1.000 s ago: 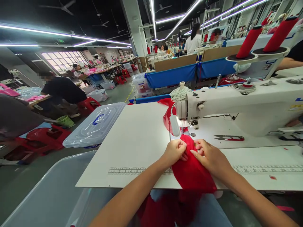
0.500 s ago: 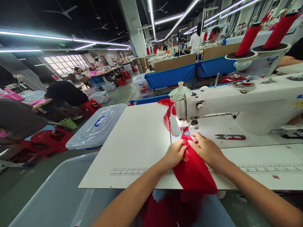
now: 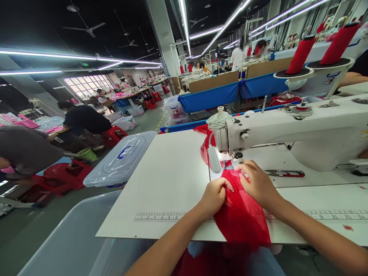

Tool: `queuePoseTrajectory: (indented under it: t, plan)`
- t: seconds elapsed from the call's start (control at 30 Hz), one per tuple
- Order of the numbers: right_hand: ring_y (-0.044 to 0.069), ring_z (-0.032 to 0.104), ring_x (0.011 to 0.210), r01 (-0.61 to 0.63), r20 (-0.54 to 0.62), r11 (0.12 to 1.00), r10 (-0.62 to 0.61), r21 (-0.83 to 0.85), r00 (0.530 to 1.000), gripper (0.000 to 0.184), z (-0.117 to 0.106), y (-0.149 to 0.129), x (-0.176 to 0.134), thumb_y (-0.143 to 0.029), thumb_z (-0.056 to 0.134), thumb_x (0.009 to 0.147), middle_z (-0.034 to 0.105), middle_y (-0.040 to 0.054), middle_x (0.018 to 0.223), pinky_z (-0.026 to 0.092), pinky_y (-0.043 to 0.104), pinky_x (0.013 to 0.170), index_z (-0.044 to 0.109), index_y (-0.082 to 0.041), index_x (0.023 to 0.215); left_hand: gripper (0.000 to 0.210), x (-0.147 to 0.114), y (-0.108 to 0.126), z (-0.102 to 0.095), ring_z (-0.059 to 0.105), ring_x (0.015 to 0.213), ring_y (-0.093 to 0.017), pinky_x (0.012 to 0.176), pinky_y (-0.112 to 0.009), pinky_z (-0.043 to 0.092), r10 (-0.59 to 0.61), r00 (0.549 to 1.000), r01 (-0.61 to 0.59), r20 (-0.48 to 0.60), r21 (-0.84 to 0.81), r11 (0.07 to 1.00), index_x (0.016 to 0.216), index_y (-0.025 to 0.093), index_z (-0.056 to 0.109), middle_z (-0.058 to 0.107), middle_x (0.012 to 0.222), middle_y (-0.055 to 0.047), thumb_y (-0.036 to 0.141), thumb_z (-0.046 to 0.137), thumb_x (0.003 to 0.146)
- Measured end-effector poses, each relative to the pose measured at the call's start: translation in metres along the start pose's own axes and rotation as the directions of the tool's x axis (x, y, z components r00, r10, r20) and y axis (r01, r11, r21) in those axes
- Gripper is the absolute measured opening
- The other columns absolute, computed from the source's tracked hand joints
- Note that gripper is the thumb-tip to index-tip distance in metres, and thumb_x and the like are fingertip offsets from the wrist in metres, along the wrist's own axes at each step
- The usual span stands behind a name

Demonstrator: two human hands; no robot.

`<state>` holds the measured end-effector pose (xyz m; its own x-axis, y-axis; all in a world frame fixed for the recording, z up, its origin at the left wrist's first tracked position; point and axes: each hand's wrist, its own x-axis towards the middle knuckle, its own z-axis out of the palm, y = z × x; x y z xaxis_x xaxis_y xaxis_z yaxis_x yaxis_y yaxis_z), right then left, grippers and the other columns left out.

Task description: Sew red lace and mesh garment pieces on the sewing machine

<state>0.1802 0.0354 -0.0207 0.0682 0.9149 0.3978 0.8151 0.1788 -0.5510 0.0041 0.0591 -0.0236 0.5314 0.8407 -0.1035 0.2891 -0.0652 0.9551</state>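
A piece of red fabric [image 3: 241, 214] runs from under the sewing machine's needle area [image 3: 224, 165] over the table's front edge towards my lap. My left hand [image 3: 214, 195] is closed on its left side, thumb and forefinger pinching the cloth just in front of the presser foot. At the fabric's upper right edge, my right hand [image 3: 257, 186] has its fingers bent in a loose pinch, close to the needle; the fingertips are slightly blurred. More red cloth [image 3: 204, 147] lies behind the machine head [image 3: 224, 134].
Thread snips [image 3: 284, 173] lie on the machine bed, right of my right hand. A ruler scale [image 3: 161, 217] marks the white tabletop [image 3: 166, 172]. Left of it are a lidded clear box [image 3: 122, 157] and an open bin [image 3: 71, 230]. Red thread cones [image 3: 301, 55] stand behind; seated co-workers are at left.
My right hand has shifted slightly right, away from my left hand, and its fingers have loosened. The fabric between the hands is spread wider and flatter. The view has tilted slightly.
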Motion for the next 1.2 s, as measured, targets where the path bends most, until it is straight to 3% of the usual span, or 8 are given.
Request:
queuePoseTrajectory:
  t: [0.2, 0.33, 0.57, 0.67, 0.77, 0.93, 1.03, 1.2]
  plan:
    - [0.016, 0.059, 0.064, -0.002, 0.215, 0.977, -0.045, 0.215, 0.976, 0.018, 0.008, -0.017, -0.009, -0.020, 0.036, 0.083, 0.064, 0.0008, 0.080, 0.050, 0.029, 0.059, 0.053, -0.025, 0.078, 0.004, 0.001, 0.003, 0.003, 0.051, 0.053, -0.012, 0.051, -0.022, 0.041, -0.073, 0.995, 0.073, -0.075, 0.003, 0.997, 0.074, 0.020, 0.055, 0.054, 0.059, 0.005, 0.021, 0.057, 0.077]
    - [0.016, 0.055, 0.057, -0.018, 0.262, 0.974, -0.043, 0.226, 0.964, 0.016, 0.011, -0.003, -0.005, -0.021, 0.038, 0.080, 0.061, -0.0011, 0.069, 0.047, 0.029, 0.055, 0.054, -0.025, 0.080, 0.024, -0.001, 0.006, 0.001, 0.046, 0.052, -0.010, 0.050, -0.023, 0.037, -0.112, 0.988, 0.116, -0.110, 0.028, 0.993, 0.067, 0.019, 0.053, 0.049, 0.057, 0.004, 0.036, 0.064, 0.079]
    - [0.018, 0.064, 0.072, 0.141, 0.268, 0.973, -0.187, 0.181, 0.945, 0.022, 0.011, 0.011, -0.007, -0.019, 0.042, 0.086, 0.067, 0.0079, 0.104, 0.051, 0.034, 0.066, 0.062, -0.023, 0.090, 0.035, 0.002, 0.010, -0.026, 0.047, 0.050, -0.012, 0.050, -0.023, 0.036, -0.095, 0.977, 0.150, -0.193, 0.295, 0.944, 0.055, 0.021, 0.040, 0.046, 0.051, 0.004, 0.035, 0.061, 0.079]
    - [0.021, 0.068, 0.087, 0.321, 0.234, 0.947, -0.320, 0.035, 0.918, 0.027, 0.015, 0.016, -0.012, -0.013, 0.040, 0.087, 0.066, 0.0110, 0.123, 0.054, 0.035, 0.072, 0.063, -0.023, 0.095, 0.040, 0.012, 0.011, -0.039, 0.049, 0.059, -0.015, 0.056, -0.025, 0.038, -0.012, 0.972, 0.128, -0.235, 0.487, 0.864, 0.053, 0.021, 0.032, 0.042, 0.054, 0.002, 0.030, 0.063, 0.078]
    - [0.023, 0.070, 0.091, 0.369, 0.248, 0.924, -0.336, -0.097, 0.908, 0.029, 0.017, 0.020, -0.014, -0.011, 0.041, 0.085, 0.067, 0.0106, 0.128, 0.056, 0.035, 0.072, 0.064, -0.023, 0.098, 0.027, 0.021, 0.014, -0.042, 0.054, 0.075, -0.020, 0.067, -0.029, 0.044, 0.098, 0.962, 0.087, -0.255, 0.624, 0.777, 0.061, 0.022, 0.040, 0.049, 0.071, -0.002, 0.023, 0.061, 0.078]
    - [0.024, 0.070, 0.103, 0.387, 0.288, 0.920, -0.355, -0.064, 0.890, 0.035, 0.015, 0.024, -0.010, -0.007, 0.041, 0.083, 0.066, 0.0095, 0.132, 0.059, 0.036, 0.079, 0.067, -0.021, 0.102, 0.013, 0.022, 0.016, -0.027, 0.059, 0.089, -0.022, 0.080, -0.033, 0.051, 0.225, 0.974, -0.155, -0.008, 0.699, 0.698, 0.090, 0.022, 0.058, 0.061, 0.098, -0.007, 0.019, 0.045, 0.094]
    - [0.023, 0.066, 0.114, 0.406, 0.253, 0.914, -0.394, 0.007, 0.883, 0.046, 0.016, 0.028, -0.009, -0.005, 0.041, 0.083, 0.066, 0.0086, 0.134, 0.058, 0.038, 0.092, 0.066, -0.022, 0.117, 0.015, 0.019, 0.008, -0.022, 0.061, 0.091, -0.024, 0.074, -0.034, 0.053, 0.296, 0.936, -0.336, 0.193, 0.744, 0.577, 0.100, 0.020, 0.059, 0.064, 0.105, -0.010, 0.022, 0.044, 0.096]
    - [0.023, 0.066, 0.114, 0.427, 0.212, 0.904, -0.422, 0.025, 0.881, 0.049, 0.019, 0.037, -0.009, -0.002, 0.040, 0.082, 0.067, 0.0064, 0.133, 0.058, 0.039, 0.094, 0.068, -0.023, 0.116, 0.013, 0.018, -0.003, -0.025, 0.062, 0.094, -0.026, 0.077, -0.037, 0.055, 0.380, 0.886, -0.407, 0.266, 0.840, 0.359, 0.091, 0.019, 0.056, 0.064, 0.115, -0.015, 0.018, 0.044, 0.093]
